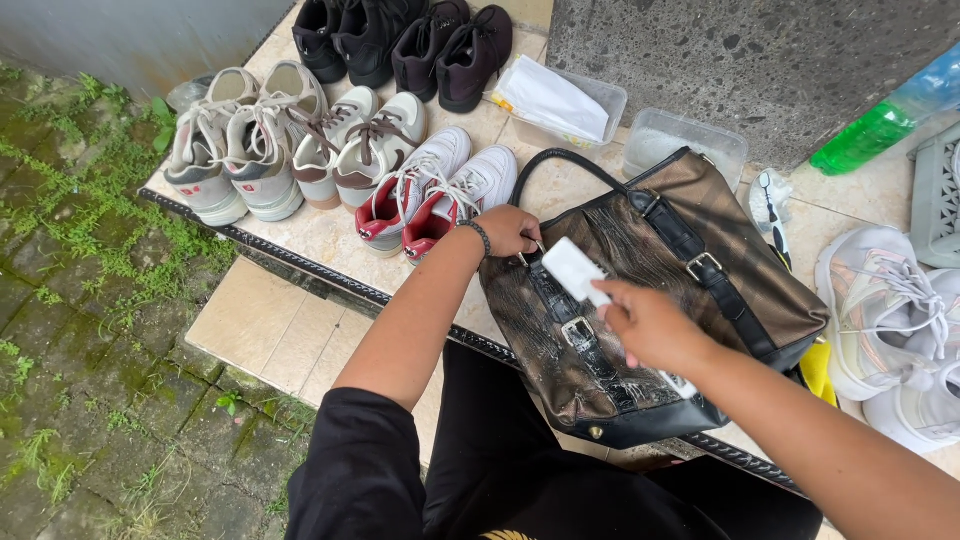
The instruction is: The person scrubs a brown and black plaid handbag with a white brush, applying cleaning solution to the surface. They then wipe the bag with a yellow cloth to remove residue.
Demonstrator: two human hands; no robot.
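Note:
A brown and black leather handbag [740, 270] lies on the tiled step in front of me, its surface wet and streaked. My left hand [505, 230] grips the bag's top left edge by the strap ring. My right hand [650, 325] holds a white brush [575, 270] pressed against the bag's front, near a buckled black strap.
Several pairs of sneakers [300, 140] stand in rows on the tiled step [330, 240] at the left and back. White shoes [890, 320] lie at the right. Two clear plastic tubs [680, 140], a green bottle [870, 135] and a stone wall [760, 60] are behind the bag. Mossy paving [90, 330] lies below left.

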